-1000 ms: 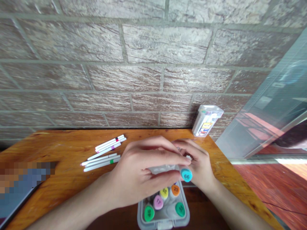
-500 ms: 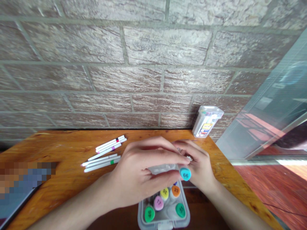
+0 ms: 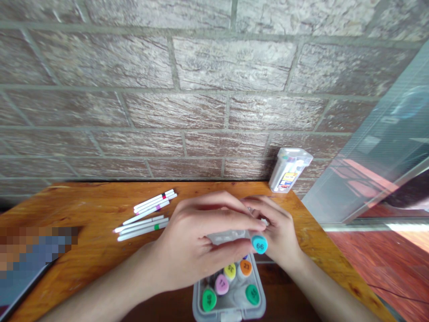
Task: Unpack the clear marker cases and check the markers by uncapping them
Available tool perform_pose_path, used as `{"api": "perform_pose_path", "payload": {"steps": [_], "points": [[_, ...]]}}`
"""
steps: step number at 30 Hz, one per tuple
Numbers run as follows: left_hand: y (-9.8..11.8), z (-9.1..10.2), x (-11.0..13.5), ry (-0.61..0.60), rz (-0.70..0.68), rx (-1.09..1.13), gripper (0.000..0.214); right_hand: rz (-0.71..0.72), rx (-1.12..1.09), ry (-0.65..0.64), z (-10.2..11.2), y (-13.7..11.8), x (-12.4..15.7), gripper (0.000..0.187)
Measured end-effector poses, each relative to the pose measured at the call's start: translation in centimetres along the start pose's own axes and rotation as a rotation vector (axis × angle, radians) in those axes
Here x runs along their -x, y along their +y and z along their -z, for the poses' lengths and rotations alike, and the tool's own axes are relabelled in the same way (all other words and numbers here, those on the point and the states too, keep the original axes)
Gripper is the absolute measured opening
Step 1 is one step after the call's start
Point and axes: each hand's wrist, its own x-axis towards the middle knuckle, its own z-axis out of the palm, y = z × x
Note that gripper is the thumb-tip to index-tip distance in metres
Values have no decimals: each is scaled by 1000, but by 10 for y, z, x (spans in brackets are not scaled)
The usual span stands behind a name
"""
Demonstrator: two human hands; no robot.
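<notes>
My left hand (image 3: 201,241) reaches over an open clear plastic case (image 3: 256,311), its thumb and fingertips closed on a marker with a turquoise cap (image 3: 259,245) numbered 66. Most of that marker's body is hidden. Behind these fingertips is my right hand (image 3: 278,226), its fingers curled at the case's far end; what they grip is hidden. Inside the case several markers show numbered caps, among them a green cap (image 3: 209,299), a pink cap (image 3: 221,284), a yellow cap (image 3: 229,271), an orange cap (image 3: 246,267) and a teal-green cap (image 3: 252,294).
Several slim white pens (image 3: 144,229) lie on the wooden table (image 3: 90,210) to the left. A second clear case (image 3: 290,170), closed and holding pens, stands at the back right by the brick wall (image 3: 201,107). A blurred-out object (image 3: 36,264) lies at the left edge.
The turquoise-capped marker has tilted very slightly, its cap a touch lower and its number turned a little. Both hands keep their places.
</notes>
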Motion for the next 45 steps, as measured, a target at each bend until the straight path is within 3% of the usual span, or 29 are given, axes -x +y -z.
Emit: {"api": "perform_pose_path", "payload": {"steps": [45], "points": [[-2,2,1,19,15,0,29,0,26,-10,0,2,1,18]]}}
